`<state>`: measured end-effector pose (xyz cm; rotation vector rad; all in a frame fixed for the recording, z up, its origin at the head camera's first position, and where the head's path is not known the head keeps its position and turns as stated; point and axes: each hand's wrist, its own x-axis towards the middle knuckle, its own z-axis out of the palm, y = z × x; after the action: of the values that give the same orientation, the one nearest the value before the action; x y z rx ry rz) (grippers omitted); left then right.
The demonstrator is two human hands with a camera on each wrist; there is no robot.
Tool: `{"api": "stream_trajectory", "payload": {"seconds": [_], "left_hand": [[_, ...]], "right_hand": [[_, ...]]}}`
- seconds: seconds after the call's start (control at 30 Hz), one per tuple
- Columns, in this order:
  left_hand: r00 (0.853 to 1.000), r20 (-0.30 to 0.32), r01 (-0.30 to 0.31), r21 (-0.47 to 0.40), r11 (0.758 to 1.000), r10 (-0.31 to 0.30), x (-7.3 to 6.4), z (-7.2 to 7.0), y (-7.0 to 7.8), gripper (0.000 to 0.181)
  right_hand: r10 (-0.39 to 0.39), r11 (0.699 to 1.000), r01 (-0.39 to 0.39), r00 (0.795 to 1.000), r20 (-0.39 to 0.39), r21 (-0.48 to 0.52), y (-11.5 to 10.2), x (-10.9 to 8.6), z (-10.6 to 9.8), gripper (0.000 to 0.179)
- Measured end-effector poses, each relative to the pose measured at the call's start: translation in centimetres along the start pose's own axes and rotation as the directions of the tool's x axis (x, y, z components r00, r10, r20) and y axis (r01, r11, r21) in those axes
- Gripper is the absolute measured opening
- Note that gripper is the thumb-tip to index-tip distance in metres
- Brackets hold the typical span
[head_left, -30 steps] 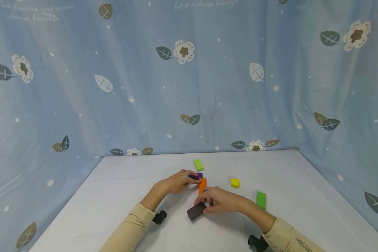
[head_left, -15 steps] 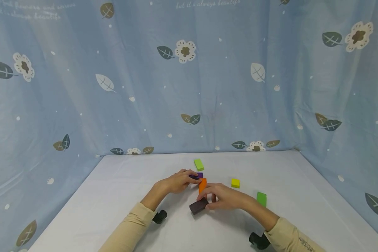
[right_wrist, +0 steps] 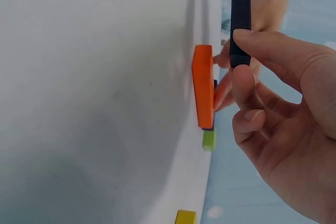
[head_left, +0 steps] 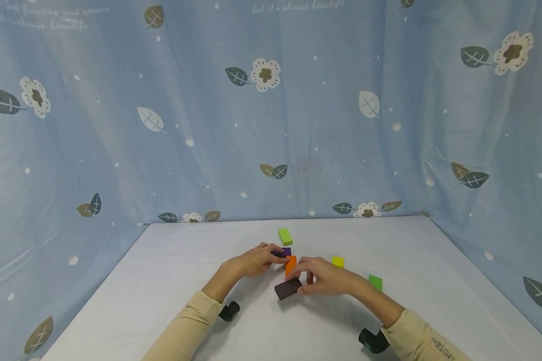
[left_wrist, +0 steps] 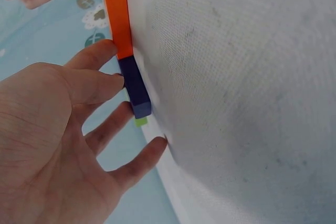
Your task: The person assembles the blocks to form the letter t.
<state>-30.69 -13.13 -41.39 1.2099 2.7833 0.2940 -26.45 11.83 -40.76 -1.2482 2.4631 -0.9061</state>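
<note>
My right hand [head_left: 325, 276] pinches a dark brown block [head_left: 287, 289] between thumb and fingertips. In the right wrist view this block [right_wrist: 241, 9] looks almost black and is off the white cloth. Just beyond it lies an orange block [head_left: 290, 266], partly covered by the right fingers. My left hand [head_left: 255, 261] rests its fingertips on a purple block [head_left: 287, 251] and at the far end of the orange one. The left wrist view has the purple block [left_wrist: 135, 90] end to end with the orange block [left_wrist: 118, 19], the fingers spread along them.
A light green block [head_left: 285, 236] lies behind the purple one. To the right are a yellow block [head_left: 338, 261] and a green block [head_left: 375, 283], both partly hidden by the right arm. A blue patterned curtain [head_left: 271, 125] hangs behind the white table [head_left: 185, 240].
My right hand has carried the dark brown block slightly away from me and to the right, closer to the orange block, turning it a little. The left hand has stayed put.
</note>
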Motion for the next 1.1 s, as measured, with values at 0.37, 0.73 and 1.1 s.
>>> {"api": "stream_trajectory", "payload": {"seconds": [0.37, 0.73, 1.1], "left_hand": [[1.0, -0.007, -0.013, 0.028, 1.0, 0.014, 0.2, 0.0, -0.1, 0.044], [1.0, 0.001, -0.002, 0.039, 0.999, 0.002, 0.2, 0.3, -0.2, 0.047], [1.0, 0.007, 0.011, 0.032, 0.999, -0.011, 0.2, 0.2, -0.1, 0.046]], "right_hand": [[0.007, 1.0, -0.007, 1.0, -0.03, 0.005, 0.5, -0.1, -0.9, 0.029], [0.002, 1.0, -0.001, 0.998, -0.064, 0.01, 1.2, -0.5, -1.4, 0.031], [0.07, 0.997, -0.071, 0.994, -0.088, -0.003, 2.5, -0.5, -2.4, 0.034]]}}
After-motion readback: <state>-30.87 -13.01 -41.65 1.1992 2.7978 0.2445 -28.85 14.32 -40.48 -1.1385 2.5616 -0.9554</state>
